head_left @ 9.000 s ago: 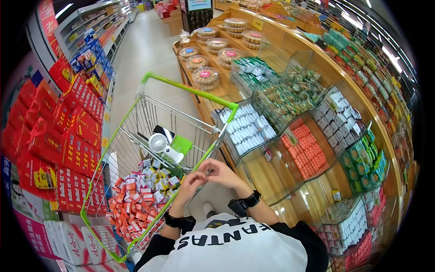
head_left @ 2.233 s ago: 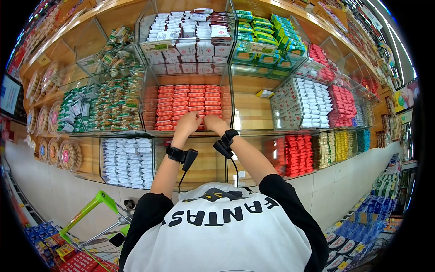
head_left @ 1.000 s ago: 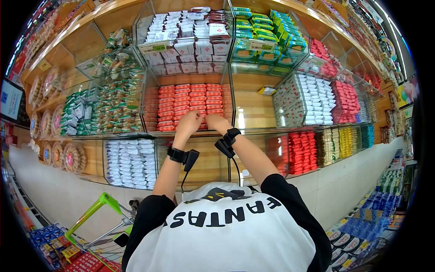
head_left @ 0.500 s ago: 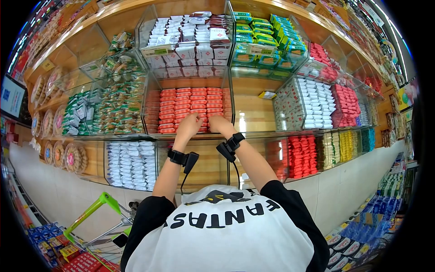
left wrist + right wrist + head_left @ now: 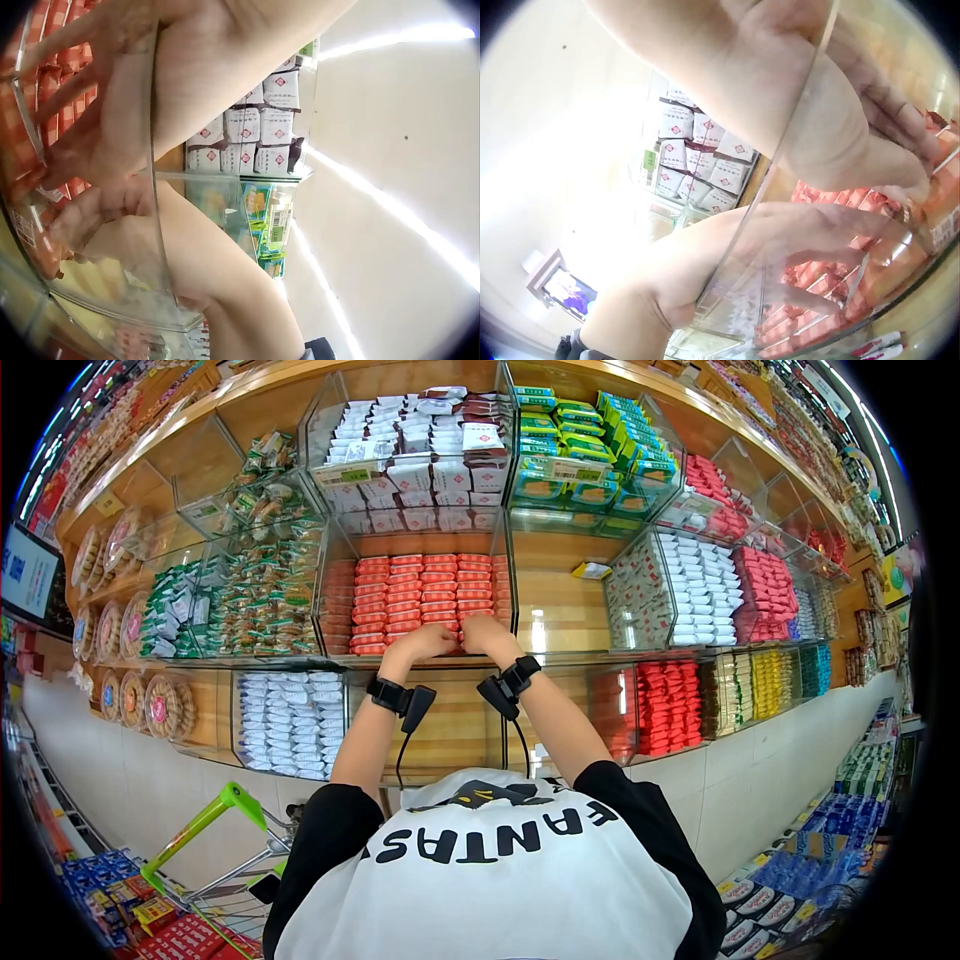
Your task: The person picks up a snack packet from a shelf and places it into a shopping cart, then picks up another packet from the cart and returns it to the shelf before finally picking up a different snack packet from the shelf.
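Both hands are inside a clear-walled bin of red snack packets (image 5: 422, 585), stacked in rows and wrapped in red-and-white check. Along the bin's front lies an orange-red snack packet (image 5: 894, 271). My left hand (image 5: 418, 647) reaches over the front wall, its fingers (image 5: 821, 255) spread across the packets and its foremost digit right at that front packet. On the right, my right hand (image 5: 488, 635) has curled fingers and pinches the end of the same packet, as the right wrist view shows. The clear front wall (image 5: 154, 150) crosses in front of both hands in the wrist views.
White packets (image 5: 415, 450) fill the bin above, with green packets (image 5: 580, 445) beside them. White packets (image 5: 290, 720) and red ones (image 5: 668, 705) stand in the lower row. Round cookie tubs (image 5: 165, 705) are at left. A green-handled shopping cart (image 5: 205, 835) stands at lower left.
Nine seconds ago both hands were together beside the cart; now they are in the red-packet bin. Over the last half second the left hand has dropped slightly toward the bin's front.
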Action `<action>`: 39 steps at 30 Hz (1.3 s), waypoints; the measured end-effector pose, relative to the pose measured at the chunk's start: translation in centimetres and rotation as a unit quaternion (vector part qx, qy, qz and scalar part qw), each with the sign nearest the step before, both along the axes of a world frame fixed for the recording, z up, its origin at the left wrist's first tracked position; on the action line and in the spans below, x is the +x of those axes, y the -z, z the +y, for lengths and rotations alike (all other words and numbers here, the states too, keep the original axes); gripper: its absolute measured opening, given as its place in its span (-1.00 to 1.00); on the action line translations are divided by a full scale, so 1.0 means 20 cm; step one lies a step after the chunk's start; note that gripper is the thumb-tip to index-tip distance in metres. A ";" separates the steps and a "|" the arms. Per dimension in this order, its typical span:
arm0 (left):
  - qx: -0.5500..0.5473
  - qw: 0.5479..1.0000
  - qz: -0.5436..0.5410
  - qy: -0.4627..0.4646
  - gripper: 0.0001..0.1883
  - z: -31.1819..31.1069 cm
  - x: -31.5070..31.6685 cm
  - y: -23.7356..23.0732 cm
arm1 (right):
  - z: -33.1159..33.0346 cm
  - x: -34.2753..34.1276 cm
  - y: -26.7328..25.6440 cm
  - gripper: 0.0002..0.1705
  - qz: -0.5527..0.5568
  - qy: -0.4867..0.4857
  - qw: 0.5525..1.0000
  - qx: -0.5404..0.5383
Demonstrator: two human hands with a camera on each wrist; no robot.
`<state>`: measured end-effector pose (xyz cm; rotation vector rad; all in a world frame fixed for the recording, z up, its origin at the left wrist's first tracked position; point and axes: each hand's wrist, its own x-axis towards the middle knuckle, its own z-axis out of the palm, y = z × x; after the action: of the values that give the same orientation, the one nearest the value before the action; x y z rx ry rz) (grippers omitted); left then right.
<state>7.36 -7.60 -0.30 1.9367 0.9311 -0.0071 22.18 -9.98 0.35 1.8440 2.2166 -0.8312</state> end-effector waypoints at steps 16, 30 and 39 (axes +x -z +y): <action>0.038 0.997 -0.016 -0.066 -0.72 -0.06 0.00 -0.08 | -0.06 -0.02 -0.13 -0.78 0.010 0.031 0.999 0.036; 0.067 0.986 0.044 -0.149 -0.71 -0.06 0.00 -0.11 | -0.21 -0.02 -0.37 -0.90 0.021 0.046 0.981 0.187; 0.192 0.941 -0.136 -0.244 -0.74 -0.15 0.02 -0.22 | -0.31 0.05 -0.40 -0.94 0.213 0.069 0.926 0.305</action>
<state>7.77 -10.61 4.20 1.9298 1.2643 0.7635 23.18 -16.26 8.28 2.2808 2.8996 -0.6518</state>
